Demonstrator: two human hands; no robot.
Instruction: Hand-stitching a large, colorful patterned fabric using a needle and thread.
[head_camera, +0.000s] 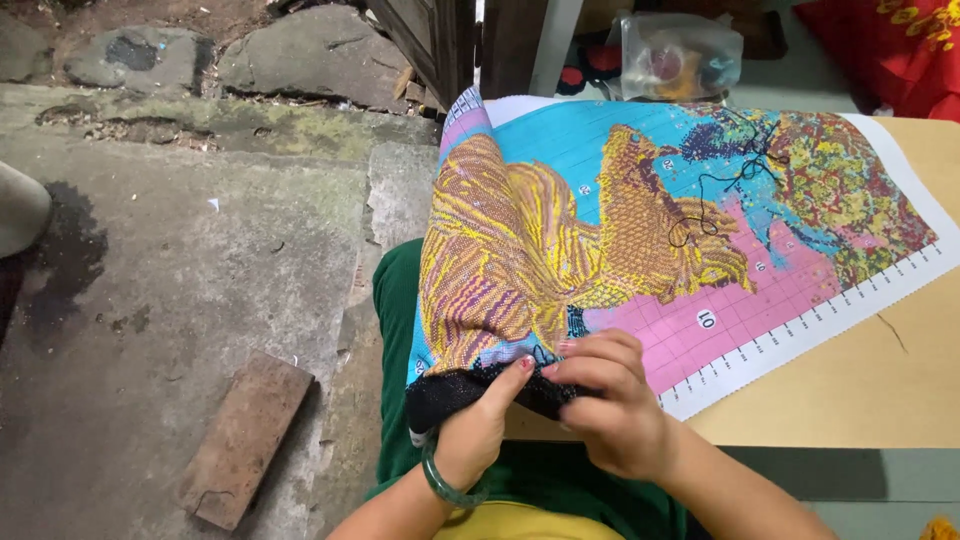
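Observation:
A large cross-stitch canvas (640, 200) in yellow, purple, blue and pink lies partly on a tan table (860, 380) and drapes over my lap. My left hand (478, 425), wearing a green bangle, pinches the canvas's near black-stitched edge (450, 392) with thumb on top. My right hand (610, 400) is closed over the same edge just to the right, fingertips pressed to the fabric. Any needle is hidden under the fingers. Loose black thread (725, 190) trails across the canvas further up.
A clear plastic bag (680, 55) with coloured threads sits at the table's far end, beside red cloth (900, 45). To the left is a concrete floor with a brick (245, 440) and rocks (300, 50). Green fabric (400, 300) covers my lap.

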